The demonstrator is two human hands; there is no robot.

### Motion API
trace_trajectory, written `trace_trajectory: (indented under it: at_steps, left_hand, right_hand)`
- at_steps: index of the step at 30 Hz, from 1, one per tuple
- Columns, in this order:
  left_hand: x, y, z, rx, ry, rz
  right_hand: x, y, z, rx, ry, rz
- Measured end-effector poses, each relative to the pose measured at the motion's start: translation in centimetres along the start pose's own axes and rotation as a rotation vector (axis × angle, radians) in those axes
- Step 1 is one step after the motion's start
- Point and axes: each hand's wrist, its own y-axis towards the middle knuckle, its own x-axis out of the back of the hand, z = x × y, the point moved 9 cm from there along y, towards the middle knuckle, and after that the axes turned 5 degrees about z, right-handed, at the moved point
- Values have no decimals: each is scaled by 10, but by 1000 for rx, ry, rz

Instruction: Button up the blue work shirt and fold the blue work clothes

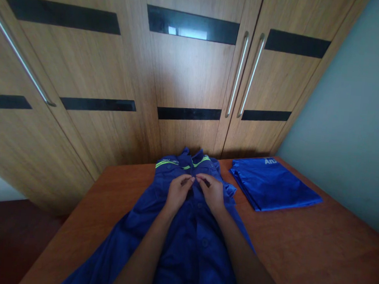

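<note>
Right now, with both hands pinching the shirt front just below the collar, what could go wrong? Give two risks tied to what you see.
1. The left hand and right hand meet on wrinkled cloth, so the shirt front may close crooked.
2. A sleeve lies near the table edge and may slip, dragging the shirt askew.

Blue shirt [188, 242] with lime-green stripes, blue folded garment [273, 183], reddish-brown table [315, 252], wood-grain wardrobe [188, 76] with black bands.
</note>
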Motion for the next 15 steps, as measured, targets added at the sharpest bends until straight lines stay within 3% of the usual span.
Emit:
trace_trajectory:
  at_steps: [15]
  left_hand:
    - [-8,-5,6,131,-224,-3]
  right_hand:
    - [4,-1,-3,-86,69,-52]
